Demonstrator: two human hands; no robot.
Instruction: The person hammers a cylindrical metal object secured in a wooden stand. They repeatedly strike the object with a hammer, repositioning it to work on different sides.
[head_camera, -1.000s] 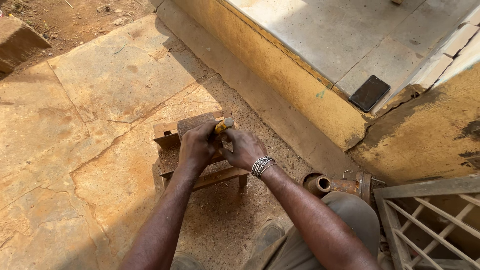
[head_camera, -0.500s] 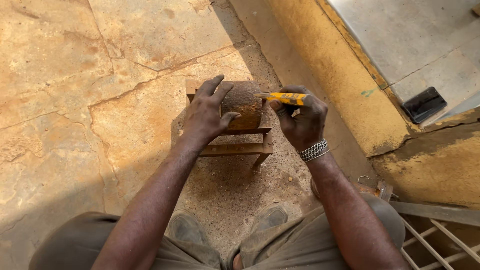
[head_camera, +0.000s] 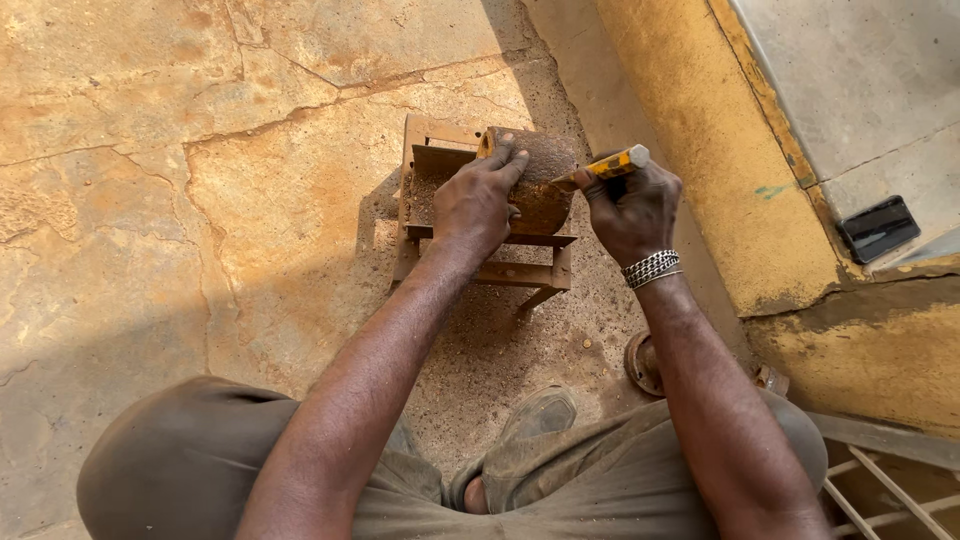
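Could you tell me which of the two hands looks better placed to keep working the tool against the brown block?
Right, probably. The right hand grips the yellow-handled tool, its tip against the brown block; the left hand lies flat on the block.

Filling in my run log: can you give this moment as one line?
left hand: pressing on rusty block | right hand: gripping yellow-handled tool, tip at block | block: on metal stand | ground: cracked stone floor
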